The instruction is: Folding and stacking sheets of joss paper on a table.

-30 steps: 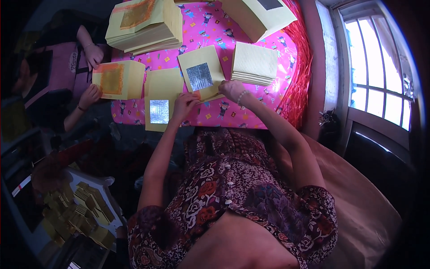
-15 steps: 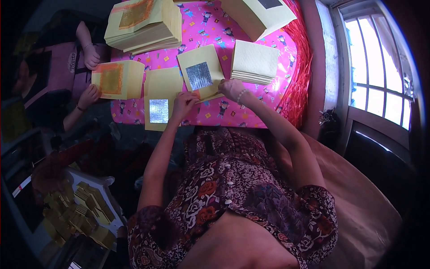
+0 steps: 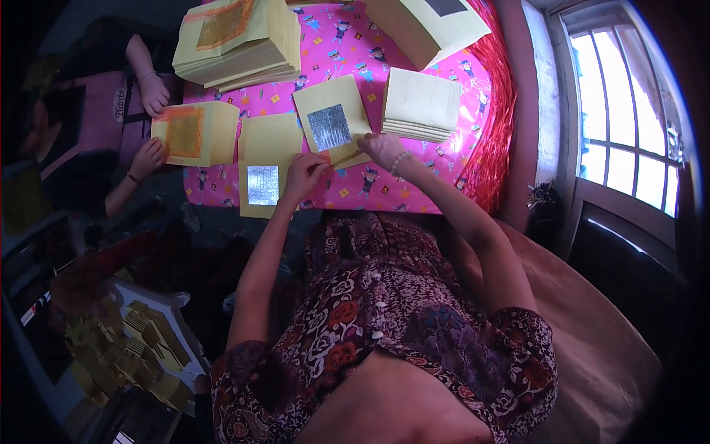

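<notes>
Two hands work at a small pile of yellow paper sheets on the pink patterned tablecloth. The right hand has its fingers closed over the near right corner of the silver-foil sheet, which lies tilted on top of a thin stack just in front of the person; whether thumb and finger truly pinch the edge or only press it down cannot be told from this angle. The left hand rests with curled fingers at the sheet's lower left edge, touching it, and its grip is equally hard to read.

The sheet looks very light, thin and limp, and the silver square in its middle seems delicate, likely to crease or smudge. It is best taken by a bare yellow corner or margin, with fingertips only, lifting slowly so the sheets below do not cling and follow.

Just to the left lies a second silver-foil sheet flat on another yellow stack. Beyond the right hand sits a neat plain stack. Farther off are a tall stack with orange-gold foil and another large stack. At the left, another person's hands hold a gold-foil bundle. A red fringe hangs along the table's right edge.
</notes>
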`<state>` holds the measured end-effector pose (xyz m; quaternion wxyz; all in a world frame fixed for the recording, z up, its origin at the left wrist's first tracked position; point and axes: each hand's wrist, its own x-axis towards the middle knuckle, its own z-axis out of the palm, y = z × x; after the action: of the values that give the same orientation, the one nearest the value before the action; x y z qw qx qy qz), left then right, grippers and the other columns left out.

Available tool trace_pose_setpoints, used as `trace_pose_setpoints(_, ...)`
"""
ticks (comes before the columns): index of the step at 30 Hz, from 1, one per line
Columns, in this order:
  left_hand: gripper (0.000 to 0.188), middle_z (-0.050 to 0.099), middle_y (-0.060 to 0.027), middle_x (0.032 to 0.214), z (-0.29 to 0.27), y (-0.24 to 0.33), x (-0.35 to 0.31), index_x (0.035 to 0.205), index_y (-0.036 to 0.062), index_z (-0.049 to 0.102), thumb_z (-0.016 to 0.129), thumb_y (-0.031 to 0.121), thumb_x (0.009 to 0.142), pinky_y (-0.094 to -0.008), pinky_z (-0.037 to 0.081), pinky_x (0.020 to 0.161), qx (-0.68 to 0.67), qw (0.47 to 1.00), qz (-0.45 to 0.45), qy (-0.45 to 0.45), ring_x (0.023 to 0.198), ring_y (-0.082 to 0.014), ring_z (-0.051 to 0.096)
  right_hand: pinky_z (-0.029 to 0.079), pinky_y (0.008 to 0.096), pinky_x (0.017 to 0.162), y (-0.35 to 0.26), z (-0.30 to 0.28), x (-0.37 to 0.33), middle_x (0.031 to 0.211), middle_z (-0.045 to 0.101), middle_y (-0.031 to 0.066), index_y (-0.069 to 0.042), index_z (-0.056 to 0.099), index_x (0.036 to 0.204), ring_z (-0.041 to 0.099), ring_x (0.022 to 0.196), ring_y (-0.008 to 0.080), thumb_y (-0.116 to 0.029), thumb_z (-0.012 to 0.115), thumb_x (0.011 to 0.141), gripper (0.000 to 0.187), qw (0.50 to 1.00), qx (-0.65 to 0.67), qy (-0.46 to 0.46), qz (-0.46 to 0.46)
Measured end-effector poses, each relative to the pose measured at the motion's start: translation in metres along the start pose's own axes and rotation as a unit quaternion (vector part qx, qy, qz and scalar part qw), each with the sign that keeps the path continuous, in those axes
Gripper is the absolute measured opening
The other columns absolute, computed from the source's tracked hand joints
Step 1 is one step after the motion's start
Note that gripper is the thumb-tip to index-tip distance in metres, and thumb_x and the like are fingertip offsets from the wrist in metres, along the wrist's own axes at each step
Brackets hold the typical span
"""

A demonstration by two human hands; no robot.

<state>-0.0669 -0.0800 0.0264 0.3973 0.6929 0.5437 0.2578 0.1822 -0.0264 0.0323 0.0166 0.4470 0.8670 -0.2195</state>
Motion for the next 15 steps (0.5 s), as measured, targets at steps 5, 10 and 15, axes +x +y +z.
trace_pose_setpoints(5, 0.031, 0.055, -0.0138, 0.113, -0.015, 0.003, 0.011, 0.104, 0.0046, 0.056, 0.067, 0.011, 0.076, -0.0384, 0.041, 0.094, 0.121, 0.987, 0.102, 0.010, 0.111, -0.0307, 0.049, 0.051, 0.0400, 0.062, 0.004, -0.001, -0.007, 0.082, 0.062, 0.0107, -0.011, 0.053, 0.094, 0.063, 0.080, 0.0293, -0.016, 0.049, 0.085, 0.011, 0.995, 0.062, 0.078, -0.013)
trace_pose_setpoints(10, 0.023, 0.060, -0.0155, 0.098, -0.025, -0.019, 0.035, 0.095, 0.0015, 0.058, 0.064, 0.016, 0.078, -0.0394, 0.043, 0.088, 0.161, 0.983, 0.080, 0.030, 0.101, -0.0326, 0.051, 0.050, 0.0424, 0.065, -0.001, -0.009, -0.005, 0.082, 0.060, 0.0137, -0.007, 0.050, 0.095, 0.061, 0.078, 0.0335, -0.018, 0.047, 0.090, 0.012, 0.983, 0.148, 0.105, 0.032)
trace_pose_setpoints(15, 0.021, 0.060, -0.0163, 0.076, -0.034, -0.027, 0.061, 0.086, 0.0005, 0.059, 0.061, 0.021, 0.082, -0.0404, 0.046, 0.074, 0.069, 0.997, 0.021, 0.027, 0.081, -0.0314, 0.057, 0.044, 0.0409, 0.092, -0.026, -0.023, -0.006, 0.121, 0.047, 0.0244, 0.004, 0.032, 0.128, 0.049, 0.113, 0.0355, -0.019, 0.061, 0.087, 0.055, 0.886, 0.402, 0.209, 0.101)
